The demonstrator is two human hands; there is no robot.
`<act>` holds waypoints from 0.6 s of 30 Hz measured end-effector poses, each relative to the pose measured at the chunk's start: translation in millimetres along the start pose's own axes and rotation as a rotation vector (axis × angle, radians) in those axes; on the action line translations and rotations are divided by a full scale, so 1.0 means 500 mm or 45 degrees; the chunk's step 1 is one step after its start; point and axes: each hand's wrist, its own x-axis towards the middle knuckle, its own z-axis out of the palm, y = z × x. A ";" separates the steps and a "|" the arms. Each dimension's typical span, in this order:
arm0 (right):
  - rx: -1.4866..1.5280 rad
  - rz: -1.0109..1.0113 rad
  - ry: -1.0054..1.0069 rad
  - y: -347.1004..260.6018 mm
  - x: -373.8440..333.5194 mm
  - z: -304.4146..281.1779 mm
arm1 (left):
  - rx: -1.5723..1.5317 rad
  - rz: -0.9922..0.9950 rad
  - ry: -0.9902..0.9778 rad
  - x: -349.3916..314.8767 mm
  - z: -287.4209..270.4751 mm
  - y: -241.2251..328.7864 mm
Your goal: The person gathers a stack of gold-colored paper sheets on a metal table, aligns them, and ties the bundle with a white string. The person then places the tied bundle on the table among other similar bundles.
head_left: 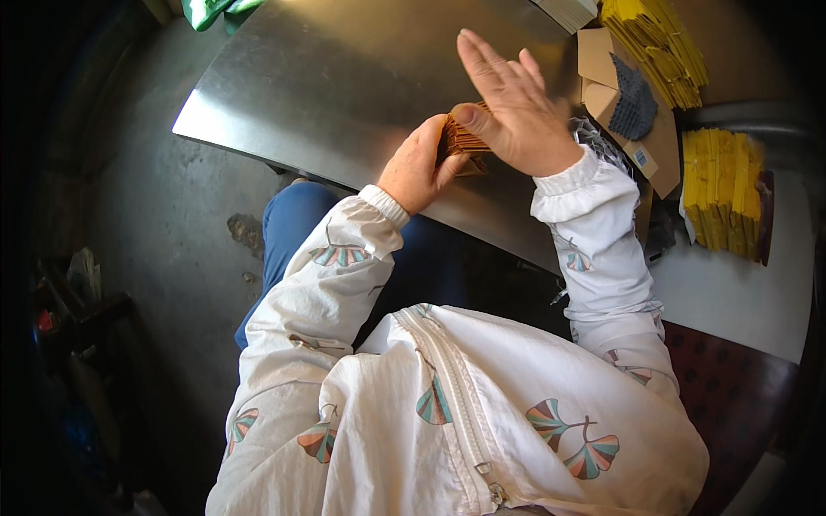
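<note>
Brown stack (465, 138), above the table (344, 95) at its near side, looks light and flexible, probably best pinched along its sides. My left hand (416, 165) grips it; my right hand (514, 120) spreads open against or just beside it. Far right, the box (664, 159) bears a label (642, 157) I can't read.

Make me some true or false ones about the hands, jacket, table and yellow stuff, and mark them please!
1. The left hand holds an orange-brown bundle. True.
2. The right hand is squeezed into a fist. False: the right hand is open, fingers stretched out.
3. The jacket is plain black. False: the jacket is white with fan-shaped leaves.
4. A yellow stack is at the picture's right. True.
5. The table is bright red. False: the table is shiny grey.
</note>
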 end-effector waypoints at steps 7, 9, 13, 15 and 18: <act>0.041 0.073 0.218 -0.003 0.002 0.015 | -0.002 -0.036 0.003 0.002 -0.002 0.005; -0.035 0.131 -0.162 -0.017 0.003 0.020 | 0.014 -0.056 -0.038 0.001 0.000 0.005; -0.041 0.114 -0.033 -0.012 0.013 0.011 | 0.020 -0.033 0.010 0.000 0.001 0.007; 0.027 0.153 0.029 -0.006 0.015 0.014 | 0.056 -0.032 -0.010 0.000 0.000 0.007; 0.050 0.177 -0.309 -0.008 0.006 0.026 | 0.015 -0.043 -0.037 0.004 -0.003 0.007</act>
